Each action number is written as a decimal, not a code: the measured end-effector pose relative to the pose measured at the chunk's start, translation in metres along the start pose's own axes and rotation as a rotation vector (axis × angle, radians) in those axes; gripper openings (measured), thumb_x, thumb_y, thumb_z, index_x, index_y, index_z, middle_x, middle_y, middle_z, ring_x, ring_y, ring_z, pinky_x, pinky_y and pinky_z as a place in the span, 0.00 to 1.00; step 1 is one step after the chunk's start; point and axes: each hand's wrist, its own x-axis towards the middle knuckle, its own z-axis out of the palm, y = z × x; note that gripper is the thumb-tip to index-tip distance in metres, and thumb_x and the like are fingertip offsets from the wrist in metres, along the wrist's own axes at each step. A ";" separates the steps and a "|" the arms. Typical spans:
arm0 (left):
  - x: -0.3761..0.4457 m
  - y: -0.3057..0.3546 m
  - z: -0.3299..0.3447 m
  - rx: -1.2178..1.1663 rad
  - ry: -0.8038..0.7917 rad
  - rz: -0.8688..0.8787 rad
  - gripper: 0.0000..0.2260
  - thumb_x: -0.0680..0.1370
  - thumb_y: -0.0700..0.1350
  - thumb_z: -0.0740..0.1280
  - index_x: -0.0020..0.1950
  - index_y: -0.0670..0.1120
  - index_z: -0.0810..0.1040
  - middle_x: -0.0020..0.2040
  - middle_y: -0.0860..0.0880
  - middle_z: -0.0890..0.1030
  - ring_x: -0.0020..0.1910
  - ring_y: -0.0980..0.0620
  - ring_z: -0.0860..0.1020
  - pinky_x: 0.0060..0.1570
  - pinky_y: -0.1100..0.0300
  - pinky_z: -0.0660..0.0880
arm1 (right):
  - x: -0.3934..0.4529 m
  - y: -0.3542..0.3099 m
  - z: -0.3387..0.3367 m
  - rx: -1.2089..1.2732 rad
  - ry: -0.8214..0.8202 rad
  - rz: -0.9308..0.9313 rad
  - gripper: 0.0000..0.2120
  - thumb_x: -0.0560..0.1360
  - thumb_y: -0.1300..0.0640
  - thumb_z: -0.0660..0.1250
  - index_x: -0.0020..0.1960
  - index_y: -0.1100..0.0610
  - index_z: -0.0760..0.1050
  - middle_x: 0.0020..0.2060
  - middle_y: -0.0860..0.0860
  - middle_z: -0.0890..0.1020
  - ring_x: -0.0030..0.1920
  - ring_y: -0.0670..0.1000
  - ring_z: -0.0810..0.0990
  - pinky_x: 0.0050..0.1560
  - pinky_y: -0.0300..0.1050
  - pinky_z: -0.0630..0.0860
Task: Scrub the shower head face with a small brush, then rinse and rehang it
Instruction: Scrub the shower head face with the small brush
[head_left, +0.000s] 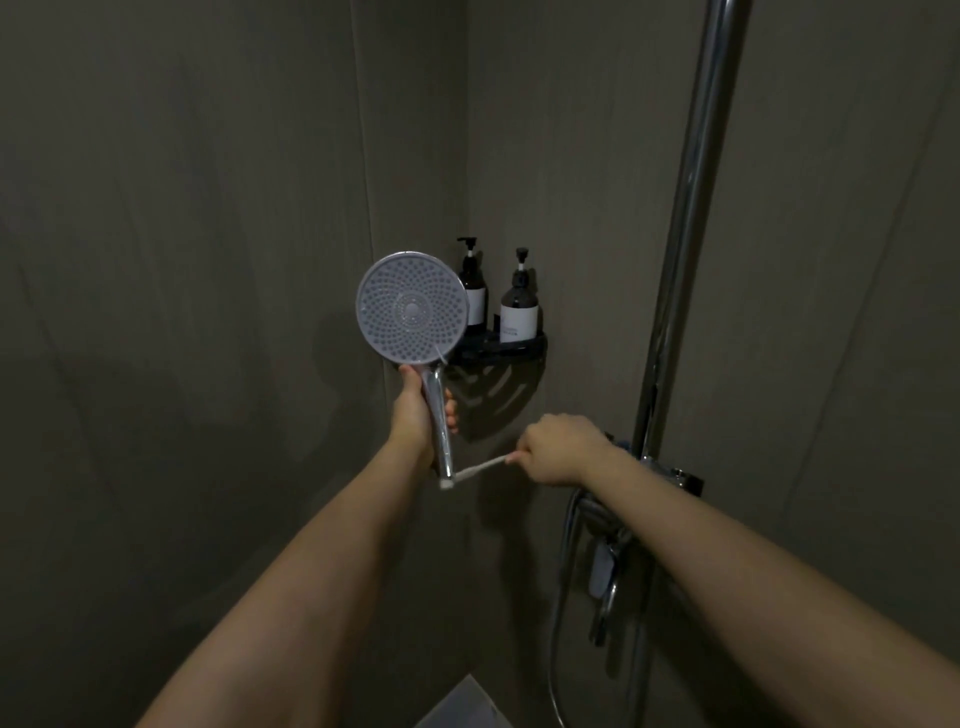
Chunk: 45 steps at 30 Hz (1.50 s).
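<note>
Dim grey walls (208, 208) meet in a corner beyond the hands, where a black shelf (506, 348) carries two dark pump bottles (519, 306). A chrome riser pipe (691, 208) climbs above the right hand, with the mixer valve (605, 551) below that wrist.

The left hand (415, 415) grips the shower head (410, 307) upright by its handle, face toward the camera; the right hand (558, 449) holds a small brush (475, 472), bristles near the handle's lower end.

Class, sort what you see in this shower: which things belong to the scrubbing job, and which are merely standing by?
In use: shower head, gripped by left hand; small brush, held by right hand.

Standing by: two pump bottles on corner shelf.
</note>
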 end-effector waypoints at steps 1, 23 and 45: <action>0.000 0.000 -0.001 0.014 -0.008 -0.001 0.30 0.78 0.66 0.45 0.34 0.44 0.70 0.19 0.51 0.70 0.17 0.56 0.67 0.22 0.65 0.64 | 0.003 0.012 -0.003 0.074 0.008 0.134 0.20 0.79 0.46 0.54 0.55 0.57 0.78 0.46 0.55 0.79 0.45 0.55 0.77 0.43 0.45 0.71; 0.009 -0.021 -0.016 0.396 0.080 0.117 0.28 0.80 0.60 0.51 0.34 0.40 0.75 0.26 0.44 0.74 0.21 0.50 0.72 0.25 0.62 0.70 | 0.026 -0.009 -0.053 0.856 0.598 0.467 0.18 0.82 0.55 0.53 0.54 0.64 0.78 0.39 0.55 0.78 0.37 0.53 0.74 0.32 0.40 0.66; 0.010 -0.045 -0.007 0.623 0.098 0.019 0.29 0.80 0.60 0.50 0.32 0.40 0.75 0.30 0.40 0.77 0.31 0.43 0.76 0.42 0.53 0.75 | 0.025 0.004 -0.017 1.140 0.478 0.572 0.15 0.81 0.55 0.54 0.63 0.57 0.74 0.52 0.59 0.80 0.51 0.58 0.80 0.47 0.50 0.77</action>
